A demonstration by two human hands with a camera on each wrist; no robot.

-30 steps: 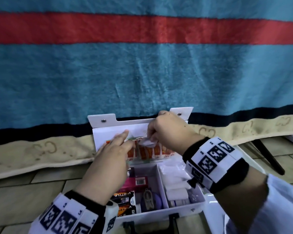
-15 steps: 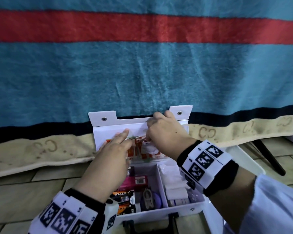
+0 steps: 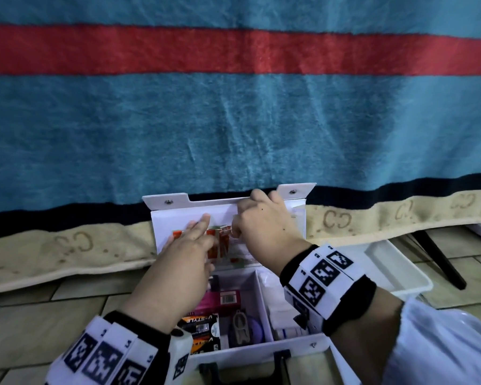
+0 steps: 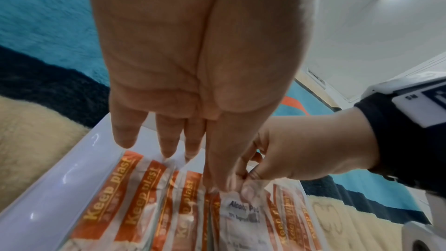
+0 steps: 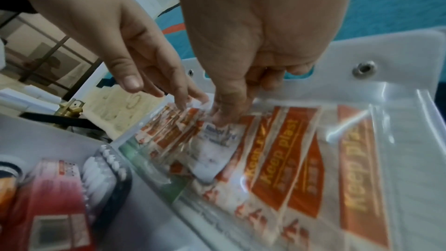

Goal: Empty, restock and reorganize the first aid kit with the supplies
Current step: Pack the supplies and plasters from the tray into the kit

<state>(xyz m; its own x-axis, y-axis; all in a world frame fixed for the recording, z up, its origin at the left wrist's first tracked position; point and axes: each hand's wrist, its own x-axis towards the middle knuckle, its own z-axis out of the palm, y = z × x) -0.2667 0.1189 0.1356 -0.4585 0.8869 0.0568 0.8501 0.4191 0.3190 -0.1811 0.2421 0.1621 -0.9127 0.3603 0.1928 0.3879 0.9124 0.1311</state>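
The white first aid kit (image 3: pixel 261 354) lies open on the floor with its lid (image 3: pixel 175 218) standing upright. A clear pocket (image 5: pixel 398 102) on the lid holds several orange Keep plast plasters (image 4: pixel 135 198) and a white alcohol pad sachet (image 4: pixel 241 217). My right hand (image 3: pixel 250 226) pinches the top of the alcohol pad (image 5: pixel 214 150) at the pocket's mouth, among the plasters (image 5: pixel 277 159). My left hand (image 3: pixel 190 237) has straight fingers (image 4: pixel 166 140) touching the pocket's upper edge beside it.
The kit's left compartment holds a pink box (image 3: pixel 222 297), a black and orange pack (image 3: pixel 200 323) and a purple item (image 3: pixel 254 329). White rolls (image 3: pixel 283 312) fill the right compartment. A white tray (image 3: pixel 395 276) sits to the right, a striped blanket (image 3: pixel 233 120) hangs behind.
My right hand has sunk a little down and left, taking the alcohol pad deeper among the plasters in the pocket. The left hand has hardly moved.
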